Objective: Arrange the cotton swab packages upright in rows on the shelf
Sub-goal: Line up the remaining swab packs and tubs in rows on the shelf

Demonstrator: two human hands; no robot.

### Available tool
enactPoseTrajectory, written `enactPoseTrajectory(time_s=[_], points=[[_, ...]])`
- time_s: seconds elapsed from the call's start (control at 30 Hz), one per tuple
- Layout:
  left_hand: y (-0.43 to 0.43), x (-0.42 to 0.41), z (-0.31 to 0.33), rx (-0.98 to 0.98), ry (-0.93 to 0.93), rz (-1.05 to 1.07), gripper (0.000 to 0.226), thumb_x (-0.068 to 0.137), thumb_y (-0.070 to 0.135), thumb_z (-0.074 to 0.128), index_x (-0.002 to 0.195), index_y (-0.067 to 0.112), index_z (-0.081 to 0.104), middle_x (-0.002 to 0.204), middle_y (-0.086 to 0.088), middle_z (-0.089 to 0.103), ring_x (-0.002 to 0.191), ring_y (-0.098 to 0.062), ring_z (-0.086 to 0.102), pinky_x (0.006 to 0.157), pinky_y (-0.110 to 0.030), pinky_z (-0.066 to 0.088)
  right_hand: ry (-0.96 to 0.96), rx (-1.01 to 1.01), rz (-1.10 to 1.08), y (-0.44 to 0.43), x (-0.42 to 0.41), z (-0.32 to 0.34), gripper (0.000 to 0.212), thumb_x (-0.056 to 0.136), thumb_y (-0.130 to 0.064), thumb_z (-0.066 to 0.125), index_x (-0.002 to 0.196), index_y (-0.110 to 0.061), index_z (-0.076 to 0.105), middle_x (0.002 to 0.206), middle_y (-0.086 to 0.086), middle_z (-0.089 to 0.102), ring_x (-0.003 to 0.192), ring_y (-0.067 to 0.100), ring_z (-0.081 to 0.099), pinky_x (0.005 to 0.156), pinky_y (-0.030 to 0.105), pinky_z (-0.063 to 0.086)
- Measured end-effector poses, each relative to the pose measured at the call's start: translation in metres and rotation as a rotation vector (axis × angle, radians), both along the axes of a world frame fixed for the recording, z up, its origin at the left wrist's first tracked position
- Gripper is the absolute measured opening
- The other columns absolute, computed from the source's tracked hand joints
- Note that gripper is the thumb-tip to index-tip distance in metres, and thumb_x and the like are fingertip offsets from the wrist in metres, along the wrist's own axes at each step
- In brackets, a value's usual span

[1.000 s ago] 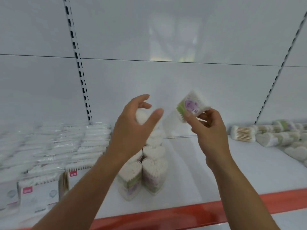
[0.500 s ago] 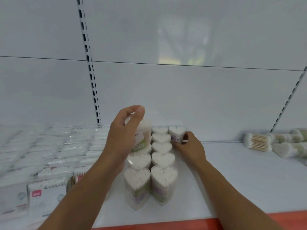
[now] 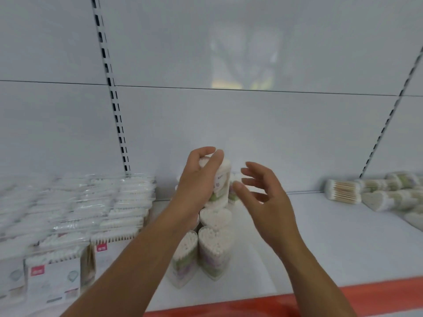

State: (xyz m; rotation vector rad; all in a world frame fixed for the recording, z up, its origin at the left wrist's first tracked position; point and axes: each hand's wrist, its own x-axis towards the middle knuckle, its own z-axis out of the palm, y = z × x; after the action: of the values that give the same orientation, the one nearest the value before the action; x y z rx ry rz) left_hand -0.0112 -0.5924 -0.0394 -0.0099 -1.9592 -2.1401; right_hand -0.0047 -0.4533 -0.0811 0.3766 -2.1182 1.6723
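Left hand (image 3: 196, 186) grips one heart-shaped swab package (image 3: 222, 179), held above the far end of two upright rows (image 3: 214, 248) standing mid-shelf (image 3: 332, 236). Right hand (image 3: 267, 202) sits at the package's 3 o'clock, fingers spread and loose, holding nothing. From the rows: loose packages (image 3: 343, 192) lie sideways toward 2 o'clock, flat packs (image 3: 91, 202) at 9 o'clock

A shop: a white display shelf (image 3: 320, 236) with a red front edge (image 3: 377, 296), slotted uprights (image 3: 112, 97) on its back panel, and many identical swab packs (image 3: 80, 209) stocked in rows.
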Motion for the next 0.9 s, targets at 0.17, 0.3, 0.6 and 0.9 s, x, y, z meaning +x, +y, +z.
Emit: enactPoseTrajectory(time_s=[0.17,0.3,0.6,0.9], points=[[0.021,0.000,0.000,-0.039,-0.003,-0.078,0.030,0.096,0.051,0.055,0.123,0.036,0.053,0.116,0.003,0.067,0.100,-0.015,0.069,0.070,-0.021,0.055,-0.008,0.151,-0.016,-0.006,0.009,0.005,0.061,0.077,-0.052,0.072,0.130,-0.041,0.044,0.118,-0.030,0.055,0.102,-0.014,0.055,0.078,0.012,0.051],[0.021,0.002,-0.001,-0.108,-0.006,-0.163,0.030,0.099,0.049,0.049,0.124,0.033,0.055,0.114,0.010,0.065,0.094,-0.002,0.064,0.068,-0.013,0.049,-0.044,0.108,-0.061,0.007,0.004,0.006,0.060,0.071,-0.059,0.070,0.123,-0.041,0.048,0.115,-0.026,0.058,0.098,-0.011,0.059,0.076,0.015,0.053],[-0.013,-0.010,-0.031,-1.185,-0.030,-0.099,0.057,0.100,0.053,0.043,0.145,0.018,0.044,0.154,-0.001,0.040,0.140,-0.017,0.036,0.113,-0.030,0.025,-0.222,0.254,-0.139,0.028,-0.032,-0.045,0.065,0.074,-0.049,0.081,0.127,-0.026,0.051,0.122,-0.012,0.061,0.102,0.003,0.060,0.086,0.027,0.053],[-0.012,-0.011,-0.043,-1.332,-0.021,-0.104,0.061,0.101,0.054,0.039,0.149,0.016,0.039,0.154,-0.003,0.039,0.144,-0.020,0.030,0.116,-0.031,0.020,-0.257,0.310,-0.186,0.013,-0.056,-0.057,0.065,0.075,-0.051,0.078,0.125,-0.025,0.047,0.115,-0.012,0.058,0.102,0.009,0.058,0.086,0.031,0.048]])
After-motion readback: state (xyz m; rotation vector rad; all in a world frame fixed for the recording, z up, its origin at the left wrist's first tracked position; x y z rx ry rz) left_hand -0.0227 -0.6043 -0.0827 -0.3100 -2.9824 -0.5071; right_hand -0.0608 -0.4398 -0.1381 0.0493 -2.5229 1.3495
